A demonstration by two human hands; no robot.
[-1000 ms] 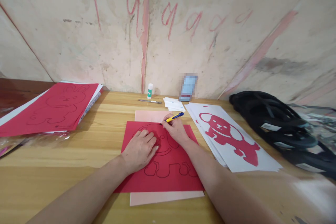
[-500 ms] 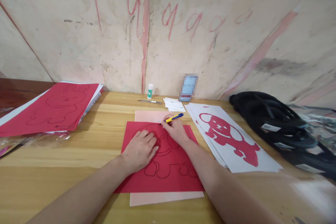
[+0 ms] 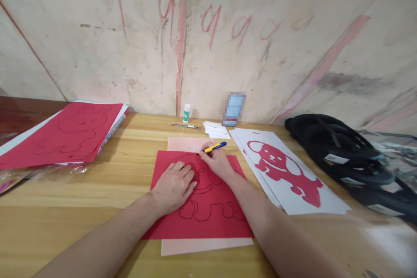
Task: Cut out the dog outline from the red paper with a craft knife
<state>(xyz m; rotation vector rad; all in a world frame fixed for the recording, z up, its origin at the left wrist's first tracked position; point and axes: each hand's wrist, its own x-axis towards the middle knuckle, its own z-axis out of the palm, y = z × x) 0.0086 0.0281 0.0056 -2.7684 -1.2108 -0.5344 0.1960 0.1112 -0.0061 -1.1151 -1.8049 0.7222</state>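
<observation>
On the wooden table [image 3: 107, 200], straight ahead, presses the red sheet [image 3: 203, 195] flat with the left hand [image 3: 174, 182], palm down, partly covering a black-drawn animal outline. Pinches a yellow-and-blue pen-shaped tool [image 3: 213, 147] in the right hand [image 3: 214, 159], dark tip down near the sheet's far edge. Too small there to tell contact from a gap. Holds the two hands apart, near each other, both over the sheet. Has a pink board [image 3: 207, 246] underneath, showing at far and near edges. Has at left a stack topped with rabbit-outlined red paper [image 3: 74, 130]; beyond, an upright glue stick [image 3: 186, 113] and a slim pen [image 3: 186, 126]; at right, white paper [image 3: 293, 202] bearing a red dog shape [image 3: 276, 160].
</observation>
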